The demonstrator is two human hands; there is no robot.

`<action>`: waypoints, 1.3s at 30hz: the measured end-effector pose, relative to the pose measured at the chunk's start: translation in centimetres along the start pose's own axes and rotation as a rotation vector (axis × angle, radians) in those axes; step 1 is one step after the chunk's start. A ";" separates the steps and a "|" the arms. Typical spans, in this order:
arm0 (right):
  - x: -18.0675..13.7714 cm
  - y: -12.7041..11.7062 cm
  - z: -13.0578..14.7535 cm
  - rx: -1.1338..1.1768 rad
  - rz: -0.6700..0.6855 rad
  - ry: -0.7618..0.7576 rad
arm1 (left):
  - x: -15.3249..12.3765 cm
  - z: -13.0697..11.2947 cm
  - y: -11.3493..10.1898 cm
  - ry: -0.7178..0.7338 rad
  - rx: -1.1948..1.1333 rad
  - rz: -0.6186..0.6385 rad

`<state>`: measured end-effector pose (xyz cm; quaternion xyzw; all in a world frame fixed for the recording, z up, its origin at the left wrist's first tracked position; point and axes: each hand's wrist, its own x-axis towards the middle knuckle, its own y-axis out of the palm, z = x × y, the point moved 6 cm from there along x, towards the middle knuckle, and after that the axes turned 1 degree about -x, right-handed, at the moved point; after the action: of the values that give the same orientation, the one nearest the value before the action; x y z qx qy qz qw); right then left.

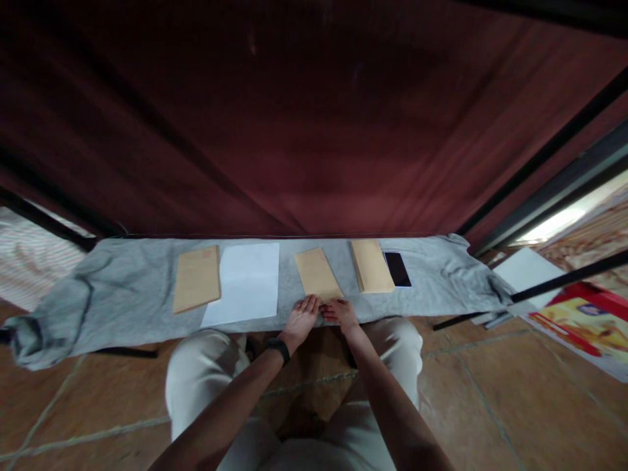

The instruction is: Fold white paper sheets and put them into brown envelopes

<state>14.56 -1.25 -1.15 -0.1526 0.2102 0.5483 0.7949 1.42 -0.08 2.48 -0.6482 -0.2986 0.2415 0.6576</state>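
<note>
A brown envelope (317,273) lies in the middle of a grey cloth (122,288) spread over a low surface. My left hand (301,317) rests flat at the envelope's near edge, fingers stretched out and touching it. My right hand (340,311) sits right beside it at the same near edge, fingers curled down onto the cloth; I cannot make out anything in them. A white sheet of paper (246,281) lies to the left, with another brown envelope (197,279) beyond it. A third brown envelope (371,265) lies to the right.
A black phone (397,269) lies beside the right envelope. A dark red curtain (304,118) hangs behind the cloth. On the tiled floor at right are a white sheet (527,268) and a red and yellow printed package (583,324). My knees are below the cloth's near edge.
</note>
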 end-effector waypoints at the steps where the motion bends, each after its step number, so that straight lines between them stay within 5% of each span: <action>1: -0.2 -0.4 0.0 -0.044 -0.008 -0.025 | -0.1 0.0 0.1 -0.002 0.006 0.008; 4: -1.3 -1.6 0.3 -0.184 -0.063 -0.184 | -0.5 0.0 0.5 0.000 0.016 0.012; 8: -3.9 -0.5 1.2 -0.761 -0.033 -0.772 | -1.2 -0.6 0.9 -0.005 -0.017 -0.027; 11: -4.9 0.2 0.1 -1.062 -0.023 -0.974 | -2.2 -1.2 1.1 0.000 -0.062 -0.067; 23: -4.0 -4.0 0.7 -0.813 -0.085 -0.751 | -3.9 -1.0 0.6 -0.079 -0.135 -0.084; 39: -3.2 -3.1 0.8 -0.815 -0.188 -0.769 | 4.2 -3.9 0.0 -0.093 0.047 0.062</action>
<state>16.58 -4.58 1.18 -0.2545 -0.3373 0.5282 0.7365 7.07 0.12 2.85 -0.6295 -0.3028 0.2988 0.6502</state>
